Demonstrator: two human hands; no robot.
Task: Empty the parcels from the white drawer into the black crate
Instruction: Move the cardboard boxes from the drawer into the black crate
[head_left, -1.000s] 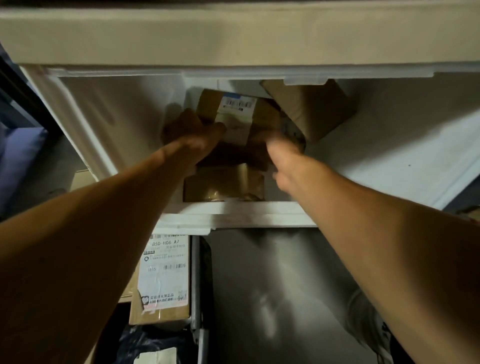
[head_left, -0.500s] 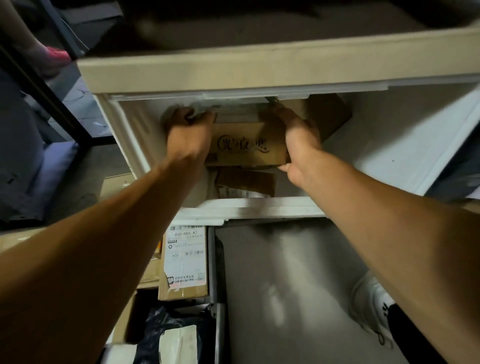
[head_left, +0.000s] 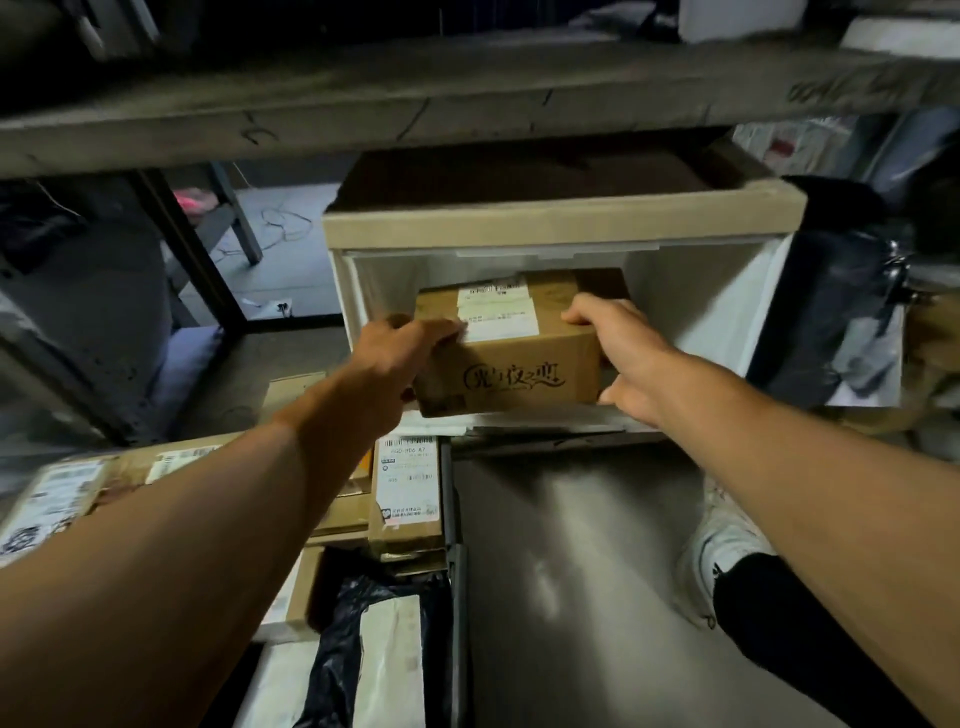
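Observation:
A brown cardboard parcel (head_left: 511, 371) with a white label on top and black script on its front sits at the mouth of the white drawer (head_left: 711, 306). My left hand (head_left: 402, 353) grips its left end, fingers over the top edge. My right hand (head_left: 618, 353) grips its right end, thumb underneath. The parcel is lifted over the drawer's front lip. The black crate (head_left: 456, 582) stands below at the lower left, holding several parcels, among them a labelled box (head_left: 408, 493) and a black bag (head_left: 337, 665).
A cardboard lid (head_left: 561, 221) lies on top of the drawer unit, under a dark shelf board (head_left: 467, 98). A metal rack leg (head_left: 187, 254) stands at left. Grey floor lies right of the crate, with a white shoe (head_left: 722, 551) on it.
Both hands closed on the parcel inside the drawer and have pulled it forward and up to the drawer's front. The camera has drawn back, showing more of the shelf and crate.

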